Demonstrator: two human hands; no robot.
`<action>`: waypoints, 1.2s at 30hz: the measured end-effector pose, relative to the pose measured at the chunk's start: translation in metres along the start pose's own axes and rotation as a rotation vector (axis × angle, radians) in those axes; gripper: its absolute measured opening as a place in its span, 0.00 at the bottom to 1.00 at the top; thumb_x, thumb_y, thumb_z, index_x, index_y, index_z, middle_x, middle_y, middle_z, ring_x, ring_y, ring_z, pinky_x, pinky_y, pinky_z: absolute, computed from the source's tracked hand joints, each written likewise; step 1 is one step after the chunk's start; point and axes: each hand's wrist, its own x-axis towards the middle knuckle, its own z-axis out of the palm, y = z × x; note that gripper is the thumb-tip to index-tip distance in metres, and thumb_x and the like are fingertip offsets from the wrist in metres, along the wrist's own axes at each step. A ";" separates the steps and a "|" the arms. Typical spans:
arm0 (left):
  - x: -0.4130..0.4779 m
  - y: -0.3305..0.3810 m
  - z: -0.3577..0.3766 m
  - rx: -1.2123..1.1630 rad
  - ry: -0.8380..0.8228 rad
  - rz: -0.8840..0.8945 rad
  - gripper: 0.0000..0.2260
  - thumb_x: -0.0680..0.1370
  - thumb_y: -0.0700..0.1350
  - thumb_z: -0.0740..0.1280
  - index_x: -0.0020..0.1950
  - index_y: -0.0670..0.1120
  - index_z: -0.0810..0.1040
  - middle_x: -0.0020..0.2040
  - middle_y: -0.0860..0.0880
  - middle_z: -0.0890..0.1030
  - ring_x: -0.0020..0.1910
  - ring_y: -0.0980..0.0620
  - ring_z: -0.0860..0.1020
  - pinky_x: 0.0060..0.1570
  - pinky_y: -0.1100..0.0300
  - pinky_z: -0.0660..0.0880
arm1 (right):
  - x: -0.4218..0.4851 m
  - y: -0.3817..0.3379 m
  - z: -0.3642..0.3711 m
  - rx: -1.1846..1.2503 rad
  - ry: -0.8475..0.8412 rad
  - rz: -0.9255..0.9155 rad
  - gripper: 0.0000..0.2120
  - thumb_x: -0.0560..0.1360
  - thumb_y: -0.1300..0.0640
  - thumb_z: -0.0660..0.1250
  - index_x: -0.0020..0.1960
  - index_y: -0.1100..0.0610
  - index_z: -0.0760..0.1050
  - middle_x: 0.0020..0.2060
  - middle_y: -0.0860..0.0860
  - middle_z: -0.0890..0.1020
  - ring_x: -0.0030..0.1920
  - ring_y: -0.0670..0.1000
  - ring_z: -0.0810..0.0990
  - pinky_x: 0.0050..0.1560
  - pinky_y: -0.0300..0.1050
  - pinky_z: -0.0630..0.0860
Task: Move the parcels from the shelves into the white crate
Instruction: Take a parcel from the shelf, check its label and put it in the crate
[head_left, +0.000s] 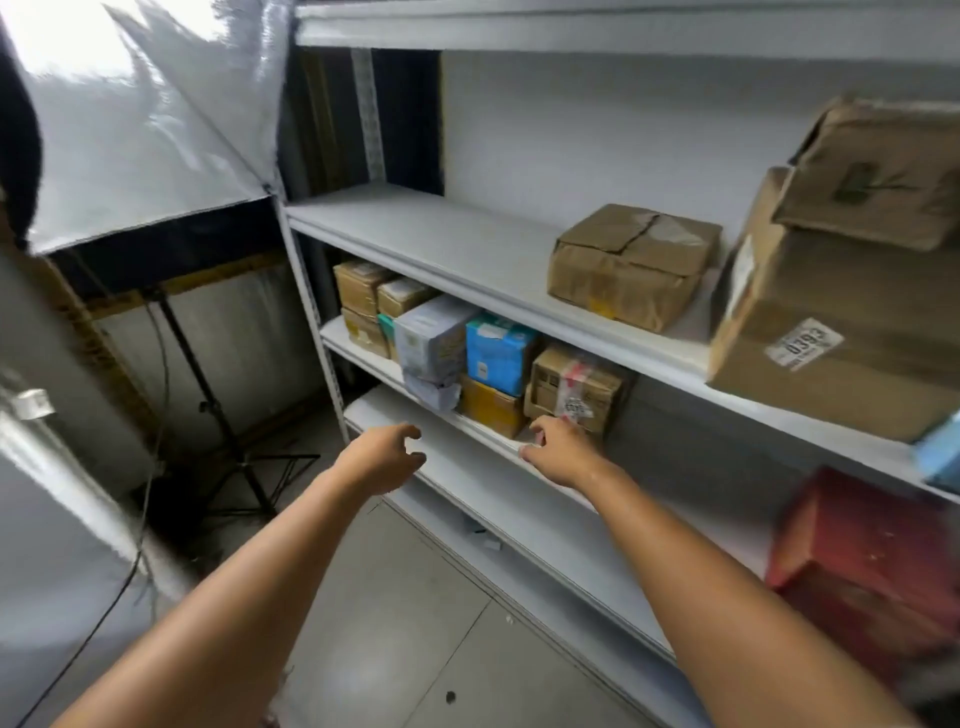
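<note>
Reach step judged underway: right hand (558, 449) was held empty, fingers relaxed, at the shelf (335, 338) front edge by the taped cardboard parcel (576, 389). Left hand (387, 454) was loosely curled, empty. Grasp needed next; crate unseen.

Crumpled brown parcel (631, 265) on the upper shelf (441, 239), small boxes (574, 389) (one blue box (498, 353)) clustered below

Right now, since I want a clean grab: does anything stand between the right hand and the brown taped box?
Nothing visible does. The right hand is at the lower front of the brown taped box; the yellow box sits beside it, not in front.
</note>
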 end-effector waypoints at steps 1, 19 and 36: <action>0.004 0.011 0.005 0.004 -0.006 0.010 0.20 0.79 0.52 0.66 0.71 0.52 0.72 0.62 0.48 0.80 0.59 0.48 0.78 0.59 0.54 0.75 | 0.001 0.012 -0.003 0.021 0.010 0.019 0.23 0.74 0.43 0.66 0.66 0.50 0.73 0.63 0.53 0.78 0.61 0.57 0.76 0.61 0.53 0.75; 0.121 0.113 0.065 -0.286 -0.030 0.169 0.22 0.80 0.55 0.64 0.71 0.46 0.71 0.63 0.43 0.79 0.57 0.47 0.77 0.55 0.54 0.75 | 0.057 0.100 -0.029 0.412 0.358 0.311 0.24 0.78 0.45 0.66 0.70 0.54 0.70 0.64 0.55 0.78 0.62 0.58 0.77 0.58 0.48 0.74; 0.229 0.136 0.085 -0.678 -0.211 0.309 0.29 0.78 0.59 0.66 0.75 0.48 0.64 0.58 0.44 0.79 0.55 0.45 0.79 0.57 0.45 0.78 | 0.130 0.098 -0.007 0.984 0.573 0.416 0.17 0.74 0.47 0.71 0.61 0.48 0.73 0.52 0.48 0.80 0.51 0.50 0.81 0.55 0.55 0.80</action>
